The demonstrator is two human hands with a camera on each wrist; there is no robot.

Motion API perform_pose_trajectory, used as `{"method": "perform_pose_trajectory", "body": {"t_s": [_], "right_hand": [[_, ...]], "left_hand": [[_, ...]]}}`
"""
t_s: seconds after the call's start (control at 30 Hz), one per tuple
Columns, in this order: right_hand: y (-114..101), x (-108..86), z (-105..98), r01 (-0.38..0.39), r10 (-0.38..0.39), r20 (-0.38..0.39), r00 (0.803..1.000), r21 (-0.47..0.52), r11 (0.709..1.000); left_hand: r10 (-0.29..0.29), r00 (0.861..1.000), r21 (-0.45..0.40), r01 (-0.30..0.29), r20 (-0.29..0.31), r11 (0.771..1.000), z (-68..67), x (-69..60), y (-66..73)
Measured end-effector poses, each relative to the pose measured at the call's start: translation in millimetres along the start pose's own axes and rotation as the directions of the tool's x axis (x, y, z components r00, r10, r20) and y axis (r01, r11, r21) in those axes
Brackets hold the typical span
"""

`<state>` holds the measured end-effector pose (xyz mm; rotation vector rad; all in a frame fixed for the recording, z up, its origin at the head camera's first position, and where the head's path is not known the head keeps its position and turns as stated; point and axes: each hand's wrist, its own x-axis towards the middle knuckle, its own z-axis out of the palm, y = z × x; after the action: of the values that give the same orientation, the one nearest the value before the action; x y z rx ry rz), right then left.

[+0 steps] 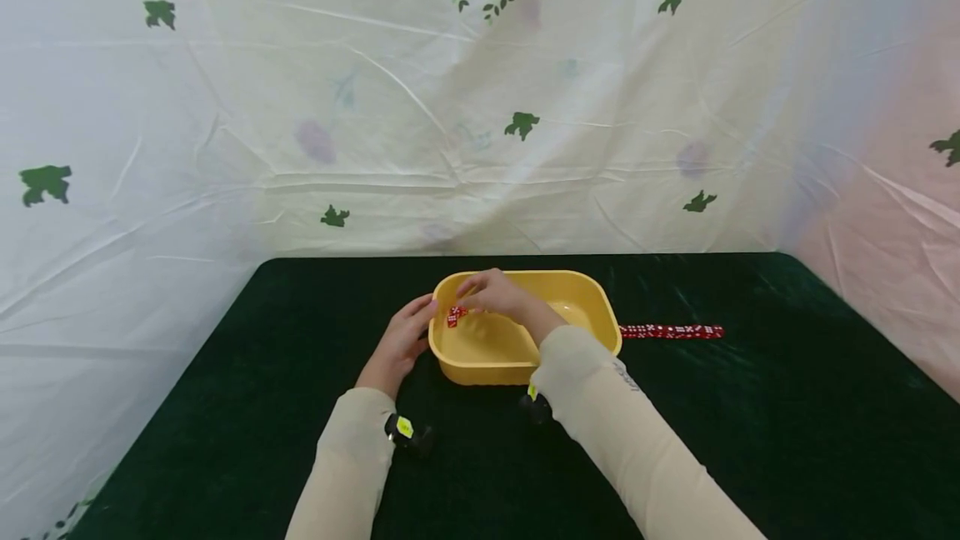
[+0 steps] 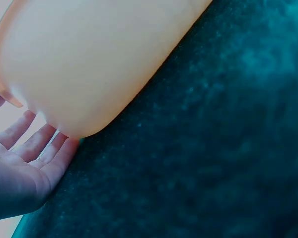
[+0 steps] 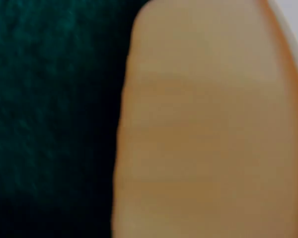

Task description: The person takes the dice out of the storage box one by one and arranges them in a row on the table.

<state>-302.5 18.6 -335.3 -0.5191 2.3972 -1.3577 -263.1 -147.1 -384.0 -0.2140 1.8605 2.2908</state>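
Note:
A yellow plastic basin (image 1: 491, 375) stands on the dark green cloth. Inside it, by the left end, lie a few red dice with white pips (image 1: 453, 317). My right hand (image 1: 498, 294) reaches over the near rim into the basin, its fingers bent down beside these dice; whether they grip any is hidden. My left hand (image 1: 401, 340) rests against the basin's outer left end. In the left wrist view its fairly straight fingers (image 2: 35, 144) touch the outer wall. Only the basin's side (image 3: 203, 124) and cloth appear in the right wrist view.
A straight row of red dice (image 1: 672, 332) extends rightward from the basin's right side along the cloth. Behind the table (image 1: 225, 457) hangs a pale sheet (image 1: 420, 107) with green leaf prints, also enclosing the sides.

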Motion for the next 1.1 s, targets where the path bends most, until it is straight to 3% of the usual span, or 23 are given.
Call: {"method": "perform_pose_trajectory", "body": {"t_s": [0.47, 1.1], "right_hand": [[11.1, 4.3, 24.4, -0.027, 0.027, 0.007, 1.000, -0.001, 1.000], [15.3, 7.6, 28.0, -0.052, 0.055, 0.035, 0.998, -0.076, 0.996]], "left_hand": [[0.001, 1.000, -0.035, -0.001, -0.002, 0.999, 0.0, 2.4, -0.9], [0.008, 1.000, -0.008, -0.008, 0.001, 1.000, -2.0, 3.0, -1.7]]}}
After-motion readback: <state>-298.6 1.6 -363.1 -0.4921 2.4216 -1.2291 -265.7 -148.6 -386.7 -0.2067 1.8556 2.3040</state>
